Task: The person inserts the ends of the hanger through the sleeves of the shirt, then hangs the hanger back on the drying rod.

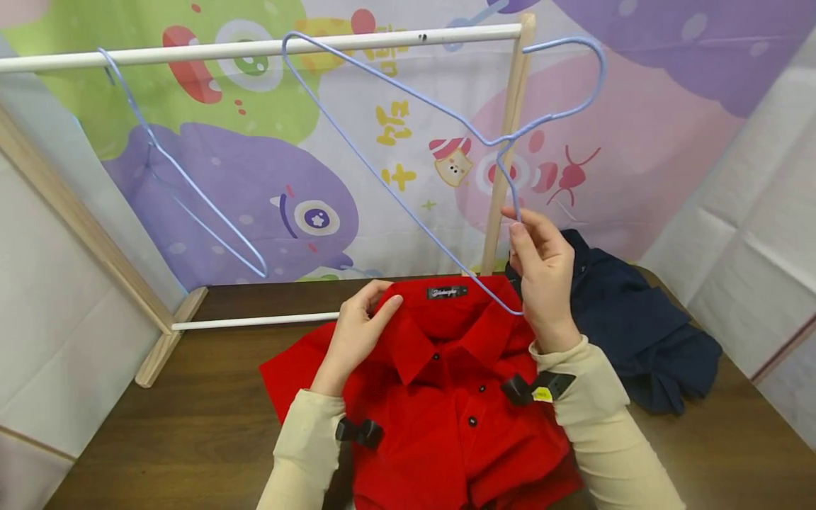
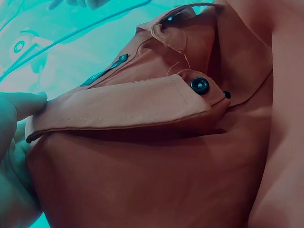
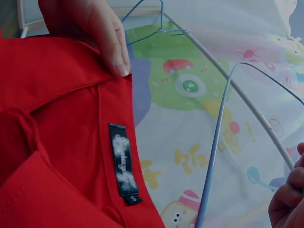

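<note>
A red button-up shirt [image 1: 440, 411] with a black neck label [image 3: 123, 161] is held up by its collar. My left hand [image 1: 360, 333] pinches the collar at its left side, thumb on top, as the left wrist view also shows. My right hand [image 1: 545, 276] pinches one arm of a light blue wire hanger [image 1: 395, 191] between thumb and fingers. The hanger is tilted, its hook toward the upper right. Its lower corner overlaps the right side of the shirt's collar in the head view; whether it touches the cloth I cannot tell.
A rack with a white rail [image 1: 242, 48] and wooden posts stands behind. Another blue hanger [image 1: 191, 191] hangs from the rail at left. A dark navy garment [image 1: 644, 326] lies crumpled on the brown wooden table [image 1: 159, 432] at right. A cartoon-print cloth [image 1: 408, 120] covers the back.
</note>
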A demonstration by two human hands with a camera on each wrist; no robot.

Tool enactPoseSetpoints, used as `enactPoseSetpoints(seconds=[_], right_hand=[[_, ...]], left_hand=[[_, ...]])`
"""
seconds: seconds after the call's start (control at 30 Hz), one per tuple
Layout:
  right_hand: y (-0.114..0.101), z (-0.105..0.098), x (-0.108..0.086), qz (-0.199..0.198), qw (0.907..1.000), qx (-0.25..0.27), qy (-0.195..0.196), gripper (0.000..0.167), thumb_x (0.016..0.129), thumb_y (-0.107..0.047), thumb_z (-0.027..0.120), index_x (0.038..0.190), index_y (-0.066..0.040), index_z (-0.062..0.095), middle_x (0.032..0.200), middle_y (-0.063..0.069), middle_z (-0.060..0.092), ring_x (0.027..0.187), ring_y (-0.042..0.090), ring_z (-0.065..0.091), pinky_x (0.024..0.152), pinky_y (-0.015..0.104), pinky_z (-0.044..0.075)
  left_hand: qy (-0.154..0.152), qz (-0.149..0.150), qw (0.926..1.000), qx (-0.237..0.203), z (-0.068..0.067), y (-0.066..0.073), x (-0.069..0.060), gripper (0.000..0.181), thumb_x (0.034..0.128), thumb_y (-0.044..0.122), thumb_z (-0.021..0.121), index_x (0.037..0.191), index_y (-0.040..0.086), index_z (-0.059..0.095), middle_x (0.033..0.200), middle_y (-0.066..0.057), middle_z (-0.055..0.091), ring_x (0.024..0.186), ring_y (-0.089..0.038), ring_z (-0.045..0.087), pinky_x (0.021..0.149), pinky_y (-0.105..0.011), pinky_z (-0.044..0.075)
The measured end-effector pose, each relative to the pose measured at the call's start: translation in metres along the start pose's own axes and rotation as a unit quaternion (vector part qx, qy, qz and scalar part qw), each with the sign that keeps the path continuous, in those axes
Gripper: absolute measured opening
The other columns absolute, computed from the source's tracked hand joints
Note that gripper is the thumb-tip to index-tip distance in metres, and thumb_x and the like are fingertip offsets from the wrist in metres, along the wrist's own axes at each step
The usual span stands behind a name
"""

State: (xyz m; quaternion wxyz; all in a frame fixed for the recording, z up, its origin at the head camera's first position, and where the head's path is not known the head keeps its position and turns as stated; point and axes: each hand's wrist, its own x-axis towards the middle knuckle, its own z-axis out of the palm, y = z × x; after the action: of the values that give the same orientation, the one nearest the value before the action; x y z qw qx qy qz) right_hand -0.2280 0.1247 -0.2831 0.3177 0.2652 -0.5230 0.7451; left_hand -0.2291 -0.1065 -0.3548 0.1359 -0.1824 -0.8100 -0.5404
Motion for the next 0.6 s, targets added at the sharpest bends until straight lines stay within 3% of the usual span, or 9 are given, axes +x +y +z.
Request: enactPoseSetpoints(seconds=[0.17,0.4,0.6], right_hand=[[0.001,0.001,0.001,0.003,0.9996,0.025,-0.013,0.02,0.091,0.003,0.045,0.091,-0.006,0.063,0.062,0.0,0.046,0.045,0.011,0.03,0.044,0.02,0.024],[0.0,0.006,0.0,0.004,0.997,0.076,-0.014,0.021,0.092,0.001,0.045,0.082,-0.007,0.061,0.056,0.0,0.04,0.042,0.012,0.023,0.042,0.028,0.012],[0.004,0.019,-0.002,0.022,0.9911,0.13,-0.015,0.019,0.094,-0.006,0.046,0.08,-0.007,0.058,0.058,0.001,0.04,0.043,0.013,0.022,0.042,0.026,0.013]], left_hand=[[-0.002,-0.001,1.0,0.0,0.0,0.001,0.0,0.019,0.0881,0.027,0.06,0.101,0.014,0.062,0.08,-0.003,0.065,0.066,-0.011,0.051,0.062,-0.023,0.041],[0.0,0.002,1.0,0.002,0.0,0.001,0.0,0.02,0.0878,0.029,0.06,0.101,0.014,0.062,0.08,-0.003,0.066,0.066,-0.012,0.051,0.063,-0.024,0.042],[-0.007,-0.005,1.0,0.003,0.0,0.003,-0.001,0.021,0.0877,0.028,0.06,0.103,0.014,0.062,0.084,-0.004,0.067,0.069,-0.011,0.053,0.065,-0.023,0.043]])
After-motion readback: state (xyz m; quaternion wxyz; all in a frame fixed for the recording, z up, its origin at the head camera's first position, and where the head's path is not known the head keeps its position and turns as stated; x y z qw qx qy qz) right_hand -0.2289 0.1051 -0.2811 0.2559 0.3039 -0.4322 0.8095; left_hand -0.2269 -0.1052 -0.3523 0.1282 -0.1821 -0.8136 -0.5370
